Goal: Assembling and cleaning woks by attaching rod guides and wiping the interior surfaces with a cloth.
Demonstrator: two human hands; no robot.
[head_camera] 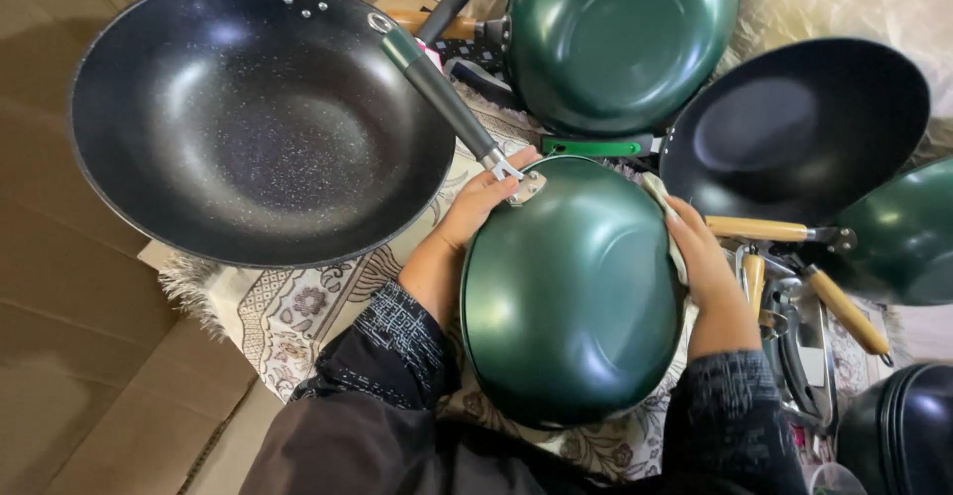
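Note:
A green pan (571, 291) lies bottom-up in front of me, its dark grey handle (437, 88) running up and to the left. My left hand (476, 207) rests on the pan's rim beside the metal handle bracket. On the pan's right edge my right hand (700, 252) presses a pale cloth (660, 197) against it. Both my sleeves are dark and patterned.
A large black speckled wok (258, 118) sits at left. Another green pan (620, 38) lies at the top, a black pan (794, 128) at right, and a green pan with a wooden handle (908, 242) at far right. A patterned cloth (298, 306) and cardboard (69, 356) lie beneath.

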